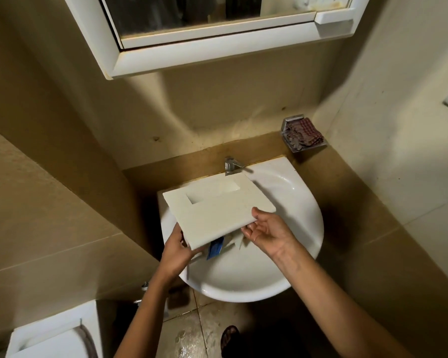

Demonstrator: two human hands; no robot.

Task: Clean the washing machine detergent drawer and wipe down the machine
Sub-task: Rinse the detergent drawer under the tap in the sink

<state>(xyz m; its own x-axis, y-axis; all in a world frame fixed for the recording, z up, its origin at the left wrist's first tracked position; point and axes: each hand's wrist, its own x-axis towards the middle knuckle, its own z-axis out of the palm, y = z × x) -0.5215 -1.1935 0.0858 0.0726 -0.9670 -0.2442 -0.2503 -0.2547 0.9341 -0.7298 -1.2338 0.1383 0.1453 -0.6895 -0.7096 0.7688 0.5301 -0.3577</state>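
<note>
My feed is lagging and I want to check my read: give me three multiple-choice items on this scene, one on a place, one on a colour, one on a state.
1. Where is the detergent drawer?
A. over the sink
B. on the floor
C. on the mirror cabinet

2. What colour is the piece showing under the drawer's near edge?
A. red
B. blue
C. green

3. How is the drawer held?
A. by one hand only
B. it lies unheld
C. by both hands

Key:
1 A, it is held above the basin, in front of the tap.
2 B, the piece is plainly blue.
3 C, the left hand holds the near left corner and the right hand pinches the right edge.
</note>
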